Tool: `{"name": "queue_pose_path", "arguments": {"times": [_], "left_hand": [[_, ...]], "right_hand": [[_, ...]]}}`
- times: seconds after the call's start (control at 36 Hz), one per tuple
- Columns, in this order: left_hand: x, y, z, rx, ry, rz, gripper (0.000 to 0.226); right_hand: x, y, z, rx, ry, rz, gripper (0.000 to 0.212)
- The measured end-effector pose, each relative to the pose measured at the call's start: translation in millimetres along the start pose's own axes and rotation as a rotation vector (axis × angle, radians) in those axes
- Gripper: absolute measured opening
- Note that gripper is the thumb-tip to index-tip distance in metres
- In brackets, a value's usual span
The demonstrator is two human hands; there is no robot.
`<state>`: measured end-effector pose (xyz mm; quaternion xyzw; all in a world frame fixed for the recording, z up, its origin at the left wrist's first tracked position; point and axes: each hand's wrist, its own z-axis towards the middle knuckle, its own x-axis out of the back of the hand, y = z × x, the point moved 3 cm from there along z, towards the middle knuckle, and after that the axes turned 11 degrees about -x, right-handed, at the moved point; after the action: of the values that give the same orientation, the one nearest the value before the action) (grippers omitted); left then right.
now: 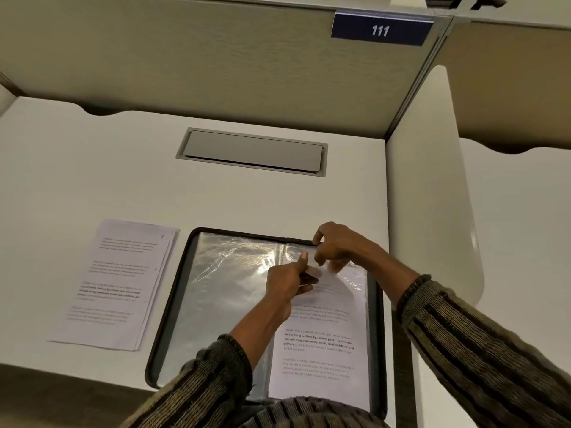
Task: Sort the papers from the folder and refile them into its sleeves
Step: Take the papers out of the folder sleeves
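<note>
Sheet top hidden; right hand pinches sleeve.

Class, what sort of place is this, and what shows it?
Probably an office or library study cubicle: fabric partition walls, a numbered sign reading 111, and a white desk with a cable flap.

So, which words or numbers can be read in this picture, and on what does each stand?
"111": blue sign on the cubicle partition.
"around strong community bonds, local traditions, and": bold line on the sheet in the folder.
Same bold line, fainter: top sheet of the paper stack.
All other print: too blurred to read.
</note>
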<state>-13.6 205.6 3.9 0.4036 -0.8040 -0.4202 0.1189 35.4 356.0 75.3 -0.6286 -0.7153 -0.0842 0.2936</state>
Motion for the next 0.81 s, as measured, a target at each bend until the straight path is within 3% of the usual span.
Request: {"name": "queue_pose_path", "arguments": {"times": [0.17,0.39,0.53,0.64,0.75,0.81], "left_hand": [[-4.5,0.8,0.7,0.021,0.018,0.043,0.036],[-5.7,2.9,2.8,-0.079,0.053,0.182,0.032],[-0.9,-3.8,3.3,-0.159,0.054,0.255,0.053],[14.6,-17.1,7.2,-0.326,0.133,0.628,0.055],[29.6,-36.9,-1.1,-0.582,0.128,1.080,0.030],[34.7,-50.5,-7.9,-0.611,0.039,1.176,0.045]], "right_hand": [[-2.7,-1.3,12.4,0.080,0.077,-0.164,0.053],[0.6,2.9,26.0,0.149,0.179,-0.283,0.016],[2.7,3.0,34.8,0.073,0.113,-0.337,0.007],[5.7,5.1,38.8,0.006,0.055,-0.325,0.007],[4.6,12.3,41.7,-0.057,-0.070,-0.309,0.026],[2.1,18.0,45.2,-0.082,-0.092,-0.334,0.031]]}}
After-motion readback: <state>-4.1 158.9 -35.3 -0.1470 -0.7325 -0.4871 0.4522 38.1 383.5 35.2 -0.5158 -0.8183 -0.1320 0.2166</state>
